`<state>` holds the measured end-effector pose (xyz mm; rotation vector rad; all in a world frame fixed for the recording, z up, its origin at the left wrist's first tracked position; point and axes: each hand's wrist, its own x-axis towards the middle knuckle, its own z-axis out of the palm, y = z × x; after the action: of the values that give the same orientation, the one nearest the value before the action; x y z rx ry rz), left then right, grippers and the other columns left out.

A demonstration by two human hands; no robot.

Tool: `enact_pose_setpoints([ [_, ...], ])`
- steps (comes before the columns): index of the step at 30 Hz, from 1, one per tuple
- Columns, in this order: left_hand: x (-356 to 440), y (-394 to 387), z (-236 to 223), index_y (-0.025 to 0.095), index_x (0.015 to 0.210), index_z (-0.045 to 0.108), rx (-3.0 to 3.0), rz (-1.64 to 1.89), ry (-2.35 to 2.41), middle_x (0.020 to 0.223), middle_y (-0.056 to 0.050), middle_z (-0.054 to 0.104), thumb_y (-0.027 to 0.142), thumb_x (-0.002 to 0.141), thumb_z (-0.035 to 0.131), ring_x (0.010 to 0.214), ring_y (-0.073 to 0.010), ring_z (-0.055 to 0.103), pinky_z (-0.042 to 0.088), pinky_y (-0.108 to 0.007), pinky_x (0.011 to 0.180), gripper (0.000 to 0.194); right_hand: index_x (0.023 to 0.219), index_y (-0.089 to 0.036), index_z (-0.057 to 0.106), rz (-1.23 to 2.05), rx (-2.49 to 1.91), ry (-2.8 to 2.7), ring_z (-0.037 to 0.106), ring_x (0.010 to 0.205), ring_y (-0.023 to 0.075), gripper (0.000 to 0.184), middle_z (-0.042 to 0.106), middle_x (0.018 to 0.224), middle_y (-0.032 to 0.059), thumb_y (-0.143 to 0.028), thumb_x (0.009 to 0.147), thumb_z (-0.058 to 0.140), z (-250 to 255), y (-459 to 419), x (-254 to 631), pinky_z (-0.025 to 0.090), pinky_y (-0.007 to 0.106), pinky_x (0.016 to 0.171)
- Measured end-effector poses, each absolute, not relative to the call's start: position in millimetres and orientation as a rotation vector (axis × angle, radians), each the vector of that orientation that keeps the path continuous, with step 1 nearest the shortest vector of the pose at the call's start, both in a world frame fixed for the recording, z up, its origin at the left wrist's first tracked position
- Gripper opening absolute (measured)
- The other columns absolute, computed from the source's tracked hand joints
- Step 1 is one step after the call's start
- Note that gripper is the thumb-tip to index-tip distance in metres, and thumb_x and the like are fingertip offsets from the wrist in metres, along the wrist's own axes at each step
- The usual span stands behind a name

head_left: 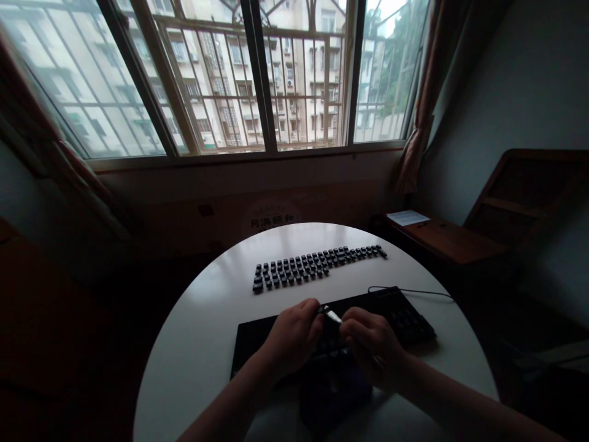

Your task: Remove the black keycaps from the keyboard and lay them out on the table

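a round white table (193, 344) bears a black computer keyboard (405, 314), with rows of black keycaps (292, 271) beyond it. over the keyboard, the right hand (372, 339) and left hand (293, 333) are closed, the first around a pale-tipped tool (334, 316), the second pinching a small dark piece (321, 309) at that tip.

Room, apparently domestic: sliding window (258, 80), barred outside; apartment block (317, 73) opposite; curtains (416, 138), pair; round white table (193, 350); wooden chair (460, 239).
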<state>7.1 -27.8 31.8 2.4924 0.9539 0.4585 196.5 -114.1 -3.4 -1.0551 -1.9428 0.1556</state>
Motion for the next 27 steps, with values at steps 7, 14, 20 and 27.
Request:
enact_pose_setpoints([
  [7, -1.4, -20.8, 30.4, 0.020, 0.087, 0.048, 2.528, 0.495, 0.890, 0.081, -0.003, 0.060, 0.030, 0.096, 0.035, 0.072, -0.0176, 0.055, 0.040, -0.029, 0.065, 0.019, 0.092, -0.021, 0.052, -0.183, -1.159, -1.866, 0.053, 0.103, 0.0271, 0.012, 0.056, 0.112, 0.0119, -0.016, 0.091, 0.041, 1.8, -110.7, 204.5, 0.040, 0.044, 0.090],
  [14, 2.8, -33.8, 24.9, 0.020, 0.095, 0.050, 2.587, 0.337, 0.544, 0.090, -0.004, 0.062, 0.031, 0.099, 0.038, 0.077, -0.0173, 0.057, 0.041, -0.028, 0.070, 0.017, 0.103, -0.021, 0.054, -0.125, -1.054, -2.008, 0.058, 0.070, 0.0178, 0.017, 0.064, 0.083, 0.0049, -0.016, 0.094, 0.041, -8.3, -105.6, 199.3, 0.044, 0.031, 0.065],
  [20, 2.3, -30.9, 20.9, 0.020, 0.096, 0.050, 2.550, 0.353, 0.527, 0.091, -0.004, 0.061, 0.033, 0.100, 0.035, 0.079, -0.0172, 0.056, 0.041, -0.027, 0.070, 0.020, 0.102, -0.021, 0.059, -0.146, -1.068, -1.987, 0.057, 0.059, 0.0146, 0.013, 0.063, 0.075, 0.0027, -0.030, 0.092, 0.056, -18.3, -102.5, 204.1, 0.040, 0.026, 0.055],
  [27, 4.1, -28.4, 19.5, 0.020, 0.093, 0.055, 2.526, 0.343, 0.529, 0.090, -0.003, 0.064, 0.032, 0.097, 0.043, 0.079, -0.0170, 0.058, 0.042, -0.025, 0.068, 0.018, 0.099, -0.019, 0.063, -0.101, -1.102, -1.990, 0.061, 0.063, 0.0139, 0.014, 0.065, 0.079, 0.0038, -0.031, 0.091, 0.061, -18.3, -102.3, 199.6, 0.043, 0.024, 0.057],
])
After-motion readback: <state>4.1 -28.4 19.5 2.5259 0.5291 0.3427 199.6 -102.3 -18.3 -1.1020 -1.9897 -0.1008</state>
